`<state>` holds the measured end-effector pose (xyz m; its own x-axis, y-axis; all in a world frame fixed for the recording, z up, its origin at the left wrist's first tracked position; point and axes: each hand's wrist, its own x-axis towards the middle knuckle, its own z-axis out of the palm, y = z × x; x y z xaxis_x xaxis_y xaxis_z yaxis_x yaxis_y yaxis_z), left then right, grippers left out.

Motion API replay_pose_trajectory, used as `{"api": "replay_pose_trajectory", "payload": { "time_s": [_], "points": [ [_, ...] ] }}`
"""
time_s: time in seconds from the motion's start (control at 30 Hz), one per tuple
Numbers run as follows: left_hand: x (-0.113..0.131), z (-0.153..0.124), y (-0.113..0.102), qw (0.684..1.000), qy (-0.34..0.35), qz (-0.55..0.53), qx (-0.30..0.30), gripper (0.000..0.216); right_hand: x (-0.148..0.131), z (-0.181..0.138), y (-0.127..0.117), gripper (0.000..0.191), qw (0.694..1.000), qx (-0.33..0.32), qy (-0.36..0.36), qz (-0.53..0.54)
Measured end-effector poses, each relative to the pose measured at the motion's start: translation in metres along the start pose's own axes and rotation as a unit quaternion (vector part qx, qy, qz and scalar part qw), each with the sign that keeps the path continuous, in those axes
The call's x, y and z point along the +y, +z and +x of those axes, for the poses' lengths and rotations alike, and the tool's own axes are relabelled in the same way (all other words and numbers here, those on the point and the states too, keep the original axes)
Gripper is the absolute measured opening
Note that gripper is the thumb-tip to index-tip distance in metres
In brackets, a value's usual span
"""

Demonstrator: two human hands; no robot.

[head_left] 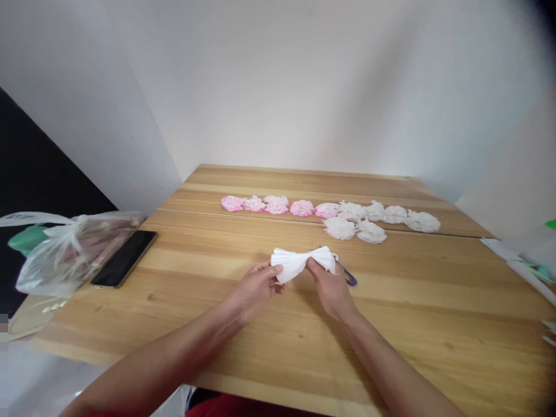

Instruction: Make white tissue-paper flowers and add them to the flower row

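Note:
Between my hands, above the middle of the table, is a white pleated paper [292, 262], pinched narrow near its centre and fanned at both ends like a bow. My left hand [259, 285] grips its left fan with the thumb on top. The thumb and fingers of my right hand [330, 285] pinch the gathered middle. Just beyond my right hand lies a pair of scissors with a purple handle [351, 280], mostly hidden by the hand and paper. Past the paper sit fluffy pink-tinted paper flowers [301, 208] and white paper flowers [371, 231].
A black phone [125, 258] lies at the wooden table's [208, 324] left edge. Next to it is a clear plastic bag [78, 249] with reddish contents. White walls [304, 87] stand behind the table. Some white items [521, 263] are along the right edge.

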<state>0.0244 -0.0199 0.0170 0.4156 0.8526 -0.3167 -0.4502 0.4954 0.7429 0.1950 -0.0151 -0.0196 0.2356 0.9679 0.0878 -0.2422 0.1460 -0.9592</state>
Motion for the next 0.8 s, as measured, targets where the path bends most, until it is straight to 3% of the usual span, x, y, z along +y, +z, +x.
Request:
{"api": "replay_pose_trajectory", "payload": {
  "time_s": [0.23, 0.33, 0.4, 0.47, 0.53, 0.57, 0.63, 0.8],
  "points": [
    [0.007, -0.008, -0.018, 0.999, 0.036, 0.020, 0.035, 0.025, -0.010, 0.001, 0.011, 0.023, 1.000, 0.024, 0.008, -0.001],
    [0.017, -0.018, -0.021, 0.972, 0.150, 0.158, 0.088, 0.024, -0.019, 0.000, 0.016, 0.024, 0.998, 0.039, -0.003, -0.050],
    [0.025, -0.026, -0.020, 0.903, 0.281, 0.309, 0.101, 0.018, -0.022, -0.003, 0.021, 0.025, 0.995, 0.042, -0.009, -0.089],
    [0.030, -0.032, -0.019, 0.793, 0.404, 0.450, 0.072, 0.012, -0.022, -0.007, 0.027, 0.026, 0.993, 0.041, -0.016, -0.111],
    [0.030, -0.035, -0.018, 0.698, 0.470, 0.536, 0.066, 0.010, -0.019, -0.012, 0.032, 0.025, 0.991, 0.044, -0.027, -0.120],
    [0.029, -0.034, -0.018, 0.665, 0.485, 0.563, 0.072, 0.010, -0.017, -0.015, 0.033, 0.025, 0.990, 0.048, -0.032, -0.126],
    [0.023, -0.033, -0.019, 0.625, 0.496, 0.596, 0.090, 0.014, -0.013, -0.019, 0.036, 0.025, 0.987, 0.060, -0.040, -0.141],
    [0.010, -0.029, -0.019, 0.573, 0.510, 0.631, 0.115, 0.025, -0.009, -0.026, 0.036, 0.021, 0.986, 0.049, -0.051, -0.150]
  ]
}}
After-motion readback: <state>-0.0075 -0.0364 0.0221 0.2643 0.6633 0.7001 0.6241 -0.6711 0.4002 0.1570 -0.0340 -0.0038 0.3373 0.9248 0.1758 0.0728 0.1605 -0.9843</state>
